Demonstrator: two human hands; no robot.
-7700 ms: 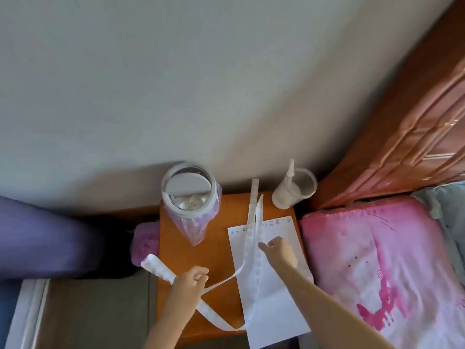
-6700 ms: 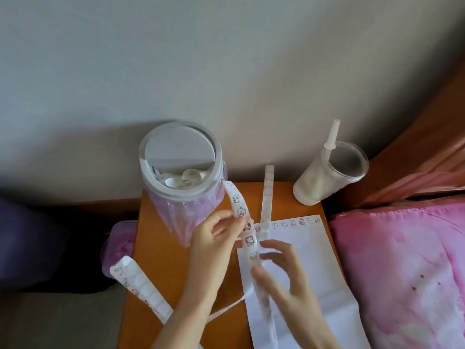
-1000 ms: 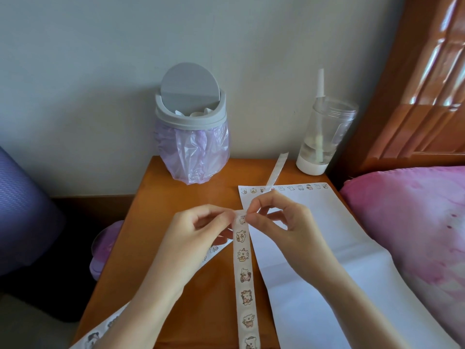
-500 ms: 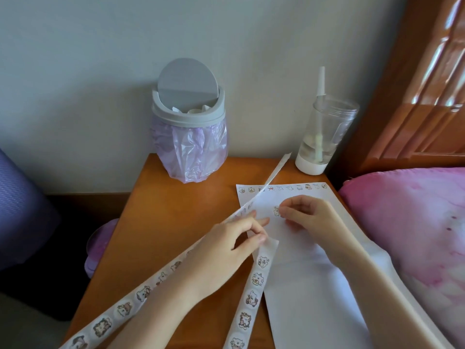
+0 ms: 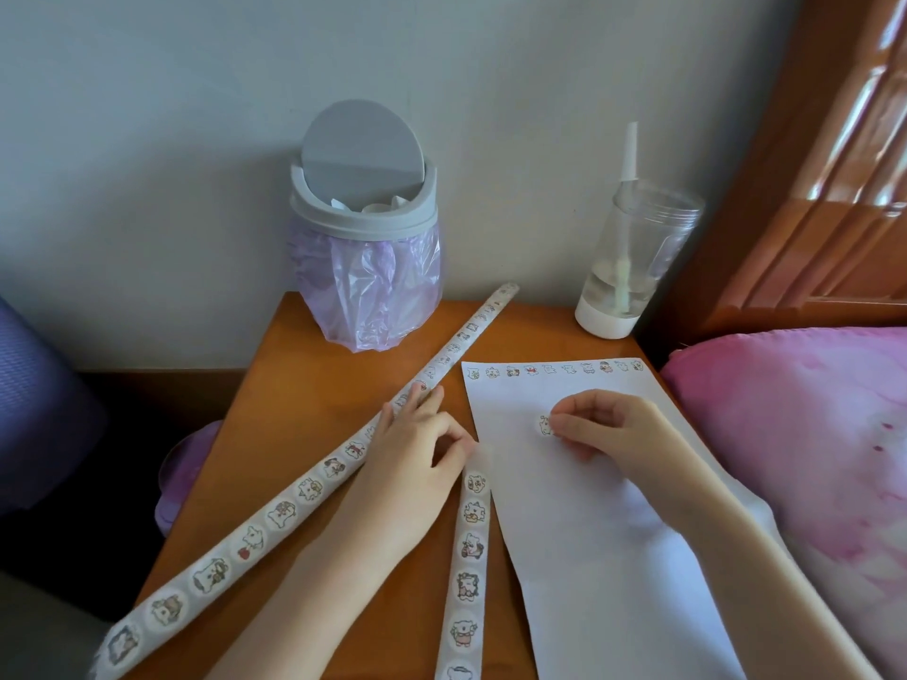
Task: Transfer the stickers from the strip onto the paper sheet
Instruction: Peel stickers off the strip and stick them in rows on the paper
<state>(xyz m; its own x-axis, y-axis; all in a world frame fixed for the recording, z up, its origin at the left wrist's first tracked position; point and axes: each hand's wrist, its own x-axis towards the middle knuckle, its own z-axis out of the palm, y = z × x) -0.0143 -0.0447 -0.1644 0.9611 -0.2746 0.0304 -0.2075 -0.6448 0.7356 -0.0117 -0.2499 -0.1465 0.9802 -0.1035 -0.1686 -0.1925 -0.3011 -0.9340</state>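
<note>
While pinched in right fingers (image 5: 564, 424), round cartoon sticker (image 5: 545, 425) over white paper sheet (image 5: 613, 557).

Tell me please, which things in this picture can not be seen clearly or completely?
- Sticker: the right hand fingertips cover part of it, so whether it is pressed onto the paper sheet is unclear.
- Sticker strip: the left hand covers its middle; both ends leave the bottom edge.
- Row of stickers along the sheet's top: too small to read.
- Bin contents: mostly behind its lid.

Both forearms are bare to the frame's edge — the left hand (image 5: 417, 454) and right hand (image 5: 606, 427) ungloved, fingernails short.
</note>
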